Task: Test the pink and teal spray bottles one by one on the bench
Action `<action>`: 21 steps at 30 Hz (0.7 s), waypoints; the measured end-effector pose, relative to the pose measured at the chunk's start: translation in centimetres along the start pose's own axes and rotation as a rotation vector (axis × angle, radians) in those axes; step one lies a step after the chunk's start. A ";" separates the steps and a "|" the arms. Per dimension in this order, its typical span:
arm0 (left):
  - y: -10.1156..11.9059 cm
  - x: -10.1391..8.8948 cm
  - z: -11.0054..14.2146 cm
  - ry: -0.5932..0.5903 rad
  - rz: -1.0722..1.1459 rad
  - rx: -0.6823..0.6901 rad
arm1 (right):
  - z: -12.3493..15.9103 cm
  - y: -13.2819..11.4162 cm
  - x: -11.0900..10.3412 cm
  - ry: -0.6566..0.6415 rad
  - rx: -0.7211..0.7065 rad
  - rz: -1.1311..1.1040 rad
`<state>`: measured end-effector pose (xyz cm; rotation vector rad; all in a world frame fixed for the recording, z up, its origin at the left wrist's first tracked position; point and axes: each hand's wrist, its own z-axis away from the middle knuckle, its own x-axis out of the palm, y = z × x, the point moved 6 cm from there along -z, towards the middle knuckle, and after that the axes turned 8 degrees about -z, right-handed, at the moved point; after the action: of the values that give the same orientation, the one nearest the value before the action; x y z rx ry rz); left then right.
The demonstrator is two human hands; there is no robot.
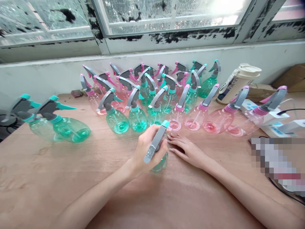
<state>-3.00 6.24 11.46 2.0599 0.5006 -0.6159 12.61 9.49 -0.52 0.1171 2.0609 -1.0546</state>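
Note:
My left hand (146, 144) is wrapped round the neck of a green spray bottle (161, 163), whose grey and teal trigger head points up between thumb and fingers. Most of that bottle is hidden by the hand. My right hand (187, 149) lies flat on the wooden table just to its right, fingers stretched out and holding nothing. Directly beyond the hands stands a front row of green spray bottles (138, 121) and pink spray bottles (194, 119). Apart from these, two green spray bottles (71, 128) stand at the left.
More pink and green spray bottles crowd behind the front row, near the wall. A cream lidded cup (238, 82) stands at the back right. White power strips (274, 127) with cables lie at the right, beside a pixelated area. The wooden table (107, 190) reaches the wall below the window.

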 end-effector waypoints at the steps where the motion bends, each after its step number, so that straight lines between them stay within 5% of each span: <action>1: -0.1 0.0 0.1 0.006 0.003 -0.002 | 0.0 0.0 0.0 0.000 0.002 0.002; 21: -0.7 0.5 0.7 0.047 0.082 0.030 | 0.1 0.1 0.0 -0.003 0.005 0.008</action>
<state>-3.17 6.00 10.40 2.1163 0.4344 -0.5303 12.66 9.48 -0.58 0.1264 2.0538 -1.0549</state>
